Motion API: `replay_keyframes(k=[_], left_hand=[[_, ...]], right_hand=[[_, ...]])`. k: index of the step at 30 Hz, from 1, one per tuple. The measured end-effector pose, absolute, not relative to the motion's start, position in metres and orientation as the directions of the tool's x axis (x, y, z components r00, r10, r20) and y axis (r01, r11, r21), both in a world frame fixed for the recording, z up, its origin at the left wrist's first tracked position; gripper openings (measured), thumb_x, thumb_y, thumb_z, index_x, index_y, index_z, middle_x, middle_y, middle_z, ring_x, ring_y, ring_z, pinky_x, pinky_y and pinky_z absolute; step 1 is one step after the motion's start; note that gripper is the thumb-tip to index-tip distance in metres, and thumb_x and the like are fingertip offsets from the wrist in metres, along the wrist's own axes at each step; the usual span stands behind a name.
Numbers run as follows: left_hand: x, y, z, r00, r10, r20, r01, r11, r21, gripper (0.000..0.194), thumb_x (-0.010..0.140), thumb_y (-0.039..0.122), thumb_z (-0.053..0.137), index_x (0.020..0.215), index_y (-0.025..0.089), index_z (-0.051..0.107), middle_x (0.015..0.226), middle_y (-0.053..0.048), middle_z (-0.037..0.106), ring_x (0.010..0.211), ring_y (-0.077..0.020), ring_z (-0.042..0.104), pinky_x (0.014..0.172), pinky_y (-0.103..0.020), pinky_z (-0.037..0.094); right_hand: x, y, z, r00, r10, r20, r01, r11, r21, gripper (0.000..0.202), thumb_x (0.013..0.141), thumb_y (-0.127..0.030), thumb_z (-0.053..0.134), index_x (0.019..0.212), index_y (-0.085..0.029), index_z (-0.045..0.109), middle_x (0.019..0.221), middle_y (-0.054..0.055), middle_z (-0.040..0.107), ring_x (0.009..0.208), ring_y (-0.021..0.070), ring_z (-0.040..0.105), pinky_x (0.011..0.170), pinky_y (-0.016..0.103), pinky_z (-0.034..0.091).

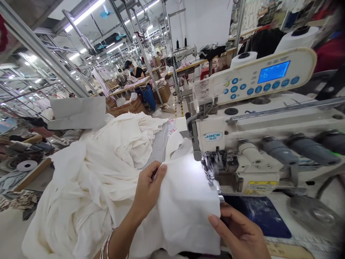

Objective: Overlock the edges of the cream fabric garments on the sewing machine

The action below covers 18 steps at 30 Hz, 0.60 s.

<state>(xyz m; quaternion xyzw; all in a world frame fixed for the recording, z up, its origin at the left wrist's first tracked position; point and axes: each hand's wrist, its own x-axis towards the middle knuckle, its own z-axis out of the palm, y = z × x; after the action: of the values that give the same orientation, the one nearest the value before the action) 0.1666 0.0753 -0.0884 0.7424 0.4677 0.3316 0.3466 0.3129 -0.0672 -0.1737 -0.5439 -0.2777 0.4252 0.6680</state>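
We have the sewing machine (269, 124) at three o'clock, its badge (212, 136) reading JACK, and a heap of white cloth (88, 187) at eight. Between them, at six o'clock, lies our white panel (188, 205). Our left hand (148, 187), forearm slanting up from seven, pinches its upper-left edge; our right hand (245, 233), palm turned inward at five, pinches its lower-right edge, thumb on top.

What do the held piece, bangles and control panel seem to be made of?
Held piece: fabric, matte white, from its soft ripples; knit or woven unclear. Bangles: probably metal, polished, given their silvery shine. Control panel: likely moulded plastic, smooth cream, judging by its rounded corners.
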Motion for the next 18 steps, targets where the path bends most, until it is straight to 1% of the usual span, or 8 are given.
replay_keyframes(k=[7,9,11,13,14,15,16,18], left_hand=[[0.183,0.102,-0.076,0.413,0.878,0.243,0.476,-0.435,0.764,0.039,0.093,0.041,0.046,0.062,0.018,0.042,0.058,0.005,0.032,0.054,-0.0088,0.030,0.051,-0.021,0.029],[0.184,0.102,-0.077,0.392,0.870,0.301,0.501,-0.476,0.723,0.031,0.094,0.039,0.046,0.071,0.018,0.049,0.065,0.003,0.042,0.060,-0.0104,0.039,0.055,-0.022,0.034],[0.180,0.089,-0.087,0.308,0.808,0.502,0.574,-0.579,0.579,0.017,0.093,0.033,0.048,0.091,0.017,0.054,0.085,-0.003,0.052,0.078,-0.0147,0.049,0.068,-0.026,0.041],[0.169,0.063,-0.107,0.265,0.656,0.706,0.682,-0.645,0.344,0.023,0.090,0.030,0.052,0.108,0.016,0.050,0.103,-0.009,0.052,0.098,-0.0212,0.050,0.083,-0.035,0.042],[0.161,0.048,-0.120,0.283,0.613,0.738,0.722,-0.642,0.257,0.028,0.089,0.031,0.055,0.111,0.015,0.048,0.106,-0.012,0.051,0.103,-0.0245,0.049,0.088,-0.039,0.041],[0.153,0.032,-0.134,0.320,0.614,0.721,0.750,-0.629,0.202,0.034,0.088,0.038,0.056,0.111,0.015,0.049,0.108,-0.014,0.050,0.105,-0.0274,0.048,0.089,-0.043,0.040],[0.146,0.018,-0.147,0.307,0.671,0.675,0.789,-0.575,0.214,0.040,0.087,0.045,0.055,0.111,0.014,0.049,0.113,-0.016,0.049,0.108,-0.0307,0.046,0.090,-0.047,0.038],[0.133,-0.002,-0.168,0.279,0.765,0.581,0.824,-0.501,0.264,0.034,0.088,0.044,0.055,0.107,0.016,0.055,0.117,-0.016,0.048,0.110,-0.0318,0.046,0.089,-0.049,0.039]], right_hand=[[0.314,-0.068,-0.178,0.507,0.855,-0.110,-0.199,-0.008,-0.980,0.023,0.075,-0.042,0.073,0.067,-0.022,0.069,0.070,0.002,0.065,0.069,0.0178,0.058,0.064,0.021,0.049],[0.316,-0.066,-0.180,0.502,0.862,-0.076,-0.172,0.013,-0.985,0.022,0.076,-0.041,0.073,0.067,-0.022,0.069,0.072,0.003,0.066,0.068,0.0166,0.057,0.062,0.020,0.047],[0.317,-0.065,-0.181,0.499,0.866,-0.014,-0.147,0.068,-0.987,0.019,0.077,-0.037,0.073,0.066,-0.022,0.069,0.074,0.003,0.066,0.069,0.0160,0.059,0.063,0.020,0.047],[0.318,-0.064,-0.180,0.506,0.862,0.016,-0.152,0.107,-0.983,0.016,0.077,-0.035,0.073,0.067,-0.023,0.071,0.080,0.003,0.066,0.074,0.0170,0.062,0.065,0.020,0.049],[0.319,-0.064,-0.179,0.500,0.866,0.020,-0.159,0.115,-0.981,0.015,0.078,-0.034,0.073,0.067,-0.023,0.072,0.083,0.004,0.066,0.076,0.0179,0.063,0.065,0.021,0.050],[0.319,-0.064,-0.178,0.486,0.873,0.023,-0.165,0.118,-0.979,0.014,0.078,-0.034,0.073,0.068,-0.023,0.073,0.085,0.005,0.067,0.078,0.0189,0.064,0.065,0.021,0.051],[0.320,-0.064,-0.177,0.472,0.881,0.024,-0.171,0.119,-0.978,0.013,0.078,-0.033,0.073,0.069,-0.023,0.074,0.086,0.006,0.067,0.079,0.0196,0.064,0.065,0.021,0.052],[0.319,-0.065,-0.175,0.455,0.890,0.028,-0.182,0.124,-0.975,0.011,0.077,-0.032,0.074,0.069,-0.024,0.075,0.085,0.006,0.067,0.081,0.0202,0.064,0.065,0.021,0.053]])
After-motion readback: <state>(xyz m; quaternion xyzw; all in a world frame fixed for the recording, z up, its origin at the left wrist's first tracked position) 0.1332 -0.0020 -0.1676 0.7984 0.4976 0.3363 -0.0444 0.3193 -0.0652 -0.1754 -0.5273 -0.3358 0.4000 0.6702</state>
